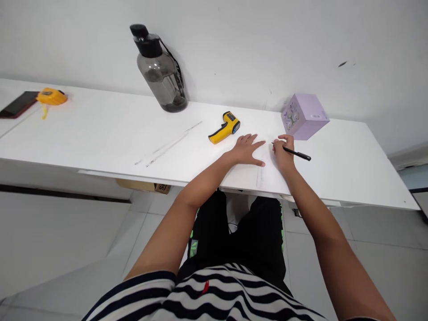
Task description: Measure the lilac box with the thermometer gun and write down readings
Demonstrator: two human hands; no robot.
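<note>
My right hand (284, 154) is closed around a black pen (299, 154), its tip pointing left near the white tabletop. Flat and with fingers spread, my left hand (248, 150) rests just left of the pen tip. Between and below the hands, a faint pale sheet edge (260, 176) shows on the white surface, hard to make out. A yellow and black infrared thermometer gun (226, 128) lies just beyond my left hand. Behind my right hand stands a lilac box (306, 117) with a floral print on one side.
A grey see-through water bottle (160, 76) with a black lid stands against the wall. Farther left are a yellow tape measure (51, 96) and a dark flat object (19, 104). Thin clear sticks (172, 145) lie left of the thermometer. The white table's (361, 178) front edge runs before my legs.
</note>
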